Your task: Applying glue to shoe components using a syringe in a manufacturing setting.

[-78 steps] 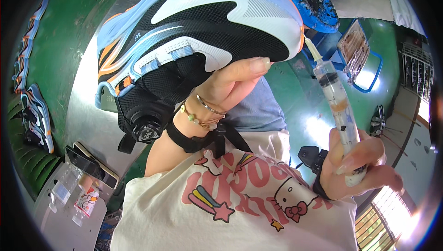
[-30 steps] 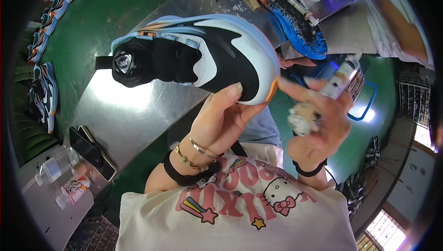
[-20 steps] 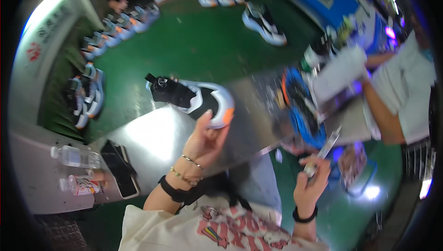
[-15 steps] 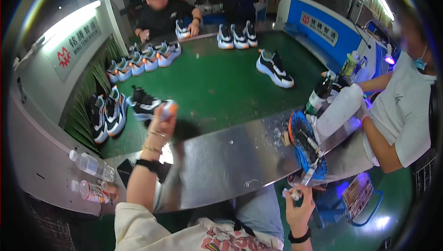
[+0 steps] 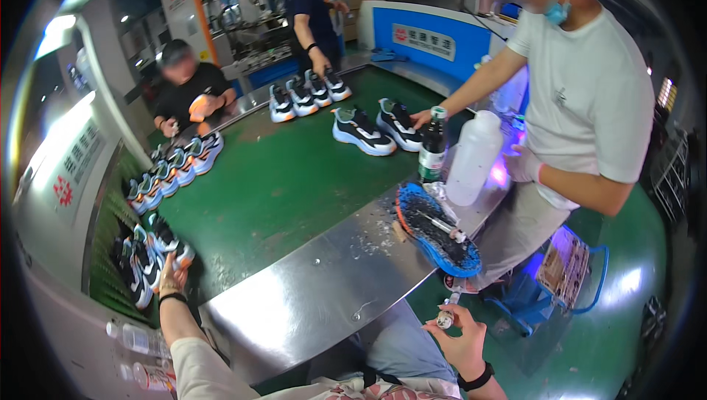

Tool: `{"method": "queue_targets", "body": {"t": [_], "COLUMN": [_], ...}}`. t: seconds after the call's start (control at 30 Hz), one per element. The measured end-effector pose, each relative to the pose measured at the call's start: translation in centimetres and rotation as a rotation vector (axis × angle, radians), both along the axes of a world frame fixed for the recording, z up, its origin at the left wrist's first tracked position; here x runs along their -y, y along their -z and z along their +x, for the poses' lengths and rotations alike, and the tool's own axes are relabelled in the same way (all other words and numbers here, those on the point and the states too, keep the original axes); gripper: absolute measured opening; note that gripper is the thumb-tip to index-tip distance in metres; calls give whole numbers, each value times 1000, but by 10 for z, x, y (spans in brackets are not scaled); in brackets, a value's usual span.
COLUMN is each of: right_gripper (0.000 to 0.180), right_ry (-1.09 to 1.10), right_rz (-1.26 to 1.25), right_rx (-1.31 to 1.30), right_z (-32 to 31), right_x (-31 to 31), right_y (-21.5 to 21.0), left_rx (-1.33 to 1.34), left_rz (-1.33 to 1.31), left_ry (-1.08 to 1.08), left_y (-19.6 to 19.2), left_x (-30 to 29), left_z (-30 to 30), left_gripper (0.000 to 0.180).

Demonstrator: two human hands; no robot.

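My left hand (image 5: 174,273) reaches far left to the edge of the green belt (image 5: 280,186). Its fingers rest on the heel of a black, white and blue sneaker (image 5: 168,244) that sits among other sneakers there. My right hand (image 5: 462,330) is low, in front of the steel table (image 5: 324,293), pinching a small syringe (image 5: 446,314) that points up and left.
A blue tray with dark residue (image 5: 436,234), a green bottle (image 5: 432,146) and a white plastic bottle (image 5: 475,156) stand at the table's right end. A person in a white shirt (image 5: 582,98) works there. Several sneaker pairs (image 5: 368,128) lie on the belt; two more people stand behind it.
My left hand carried the sneaker from close in front of me out over the table and down to the belt's left edge. The right hand with the syringe dropped low.
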State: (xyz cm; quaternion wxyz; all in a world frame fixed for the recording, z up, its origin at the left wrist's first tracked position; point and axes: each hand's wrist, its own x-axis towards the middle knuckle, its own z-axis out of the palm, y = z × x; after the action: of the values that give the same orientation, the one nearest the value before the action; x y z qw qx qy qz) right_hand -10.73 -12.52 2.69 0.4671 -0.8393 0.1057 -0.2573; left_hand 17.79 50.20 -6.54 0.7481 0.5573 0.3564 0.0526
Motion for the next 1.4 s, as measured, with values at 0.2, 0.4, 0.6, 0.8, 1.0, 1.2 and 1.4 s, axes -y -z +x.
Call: {"method": "queue_targets", "body": {"t": [0.2,0.4,0.6,0.8,1.0,1.2,1.4], "right_gripper": [37,37,34,31,29,35,41], "right_ry": [72,-5,-8,2,-83,119,102], "right_rz": [38,3,46,21,274,92,214], "right_rx": [-25,-40,-71,-62,-2,-60,-76], "right_z": [-15,-18,-9,-9,-11,-31,-23], "right_x": [18,7,0,1,-8,13,17], "right_y": [2,3,-8,2,10,7,0], "left_rx": [-140,199,397,207,263,1071,1010], "left_rz": [182,-76,-302,90,762,1046,1221], "left_ry": [238,83,-52,802,846,248,362], "left_y": [75,90,-19,-84,-3,-258,-260], "left_x": [-122,-84,165,342,377,343,324], "left_z": [18,38,90,5,10,-56,-110], "left_gripper": [76,49,24,54,75,42,37]}}
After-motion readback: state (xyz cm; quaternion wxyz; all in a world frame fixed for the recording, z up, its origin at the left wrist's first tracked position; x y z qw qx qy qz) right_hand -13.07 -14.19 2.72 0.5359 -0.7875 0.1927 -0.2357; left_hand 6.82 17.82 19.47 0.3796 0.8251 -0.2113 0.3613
